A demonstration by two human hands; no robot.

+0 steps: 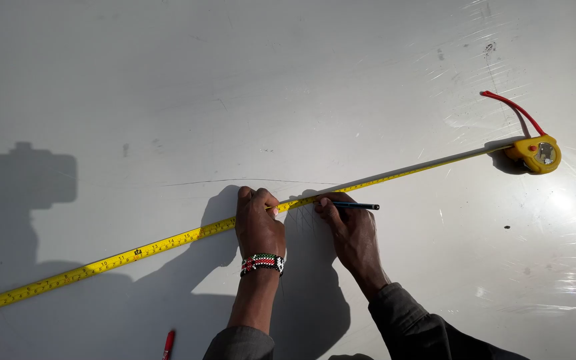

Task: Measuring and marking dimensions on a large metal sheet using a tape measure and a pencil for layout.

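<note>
Pinning the yellow tape measure (168, 241) flat under curled left hand (258, 227) fingers, pinching a dark pencil (355, 206) in the right hand (348, 230) beside the tape edge; best kept taut toward the yellow case (536, 154) across the white sheet (235, 100).

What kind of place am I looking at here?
Probably a workshop or fabrication site: a yellow tape measure is stretched across a big pale sheet, the left hand pins it, and the right hand holds a pencil.
</note>
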